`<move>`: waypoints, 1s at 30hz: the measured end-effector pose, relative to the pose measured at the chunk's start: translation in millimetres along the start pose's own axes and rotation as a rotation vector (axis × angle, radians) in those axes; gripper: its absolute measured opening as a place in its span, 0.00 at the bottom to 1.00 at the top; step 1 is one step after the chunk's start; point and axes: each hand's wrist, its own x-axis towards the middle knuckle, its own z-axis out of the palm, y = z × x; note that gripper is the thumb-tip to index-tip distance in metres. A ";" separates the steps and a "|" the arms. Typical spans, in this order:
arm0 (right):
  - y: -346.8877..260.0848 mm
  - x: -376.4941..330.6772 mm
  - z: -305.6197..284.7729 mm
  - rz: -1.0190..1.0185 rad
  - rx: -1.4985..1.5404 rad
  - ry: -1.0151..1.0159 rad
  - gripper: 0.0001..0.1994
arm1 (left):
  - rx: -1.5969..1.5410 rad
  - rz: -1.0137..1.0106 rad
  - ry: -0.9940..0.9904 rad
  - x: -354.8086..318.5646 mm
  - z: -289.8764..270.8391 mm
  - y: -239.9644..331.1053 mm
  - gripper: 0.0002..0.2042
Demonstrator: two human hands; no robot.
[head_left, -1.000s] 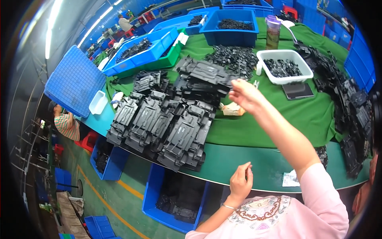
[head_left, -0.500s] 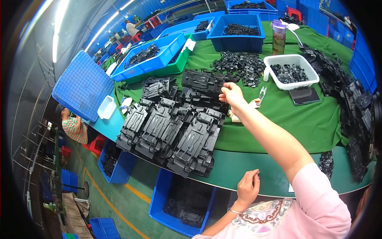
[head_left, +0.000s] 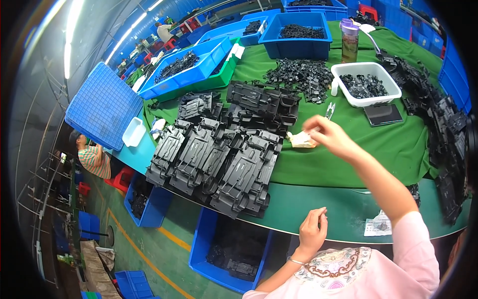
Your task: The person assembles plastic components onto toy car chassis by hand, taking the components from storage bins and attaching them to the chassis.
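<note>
My right hand (head_left: 326,133) hovers above the green cloth beside a crumpled cream-coloured wrapper (head_left: 301,140). Its fingers are bent and smeared by motion. Just beyond it lie small metal snips (head_left: 330,110). My left hand (head_left: 312,230) stays near my body, over the table's front edge, with its fingers curled together; whatever they may pinch is hidden. To the left of my right hand are stacked large black moulded plastic trays (head_left: 247,167), with another black tray (head_left: 256,98) on the farther stack.
Small black clips (head_left: 301,74) are heaped behind the stacks. A white basin (head_left: 366,100) of clips, a dark phone (head_left: 383,115) and a bottle (head_left: 349,42) stand to the right. Blue crates (head_left: 296,49) line the back. Below the edge sits a blue bin (head_left: 199,262).
My right hand has drawn back from the far tray stack, moving right and nearer to me. My left hand has barely moved. A printed paper slip now shows at the table's front right.
</note>
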 end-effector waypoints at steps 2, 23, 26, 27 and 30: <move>-8.7 -44.5 -25.5 0.029 -0.154 -0.224 0.09 | 0.000 -0.030 0.009 -0.1 -5.1 -5.3 0.08; 75.9 -241.9 -250.7 0.381 -0.761 0.683 0.18 | 0.065 -0.085 -0.069 0.5 3.2 5.5 0.05; 53.2 -232.4 -264.4 0.318 -0.780 0.700 0.22 | 0.116 -0.080 -0.063 1.0 -2.0 4.6 0.05; 44.5 -233.8 -269.7 0.341 -0.769 0.672 0.22 | 0.119 -0.074 -0.054 0.8 -1.2 4.0 0.06; 54.3 -235.2 -301.8 0.344 -0.385 0.823 0.18 | 0.185 -0.037 -0.070 1.6 2.4 5.7 0.06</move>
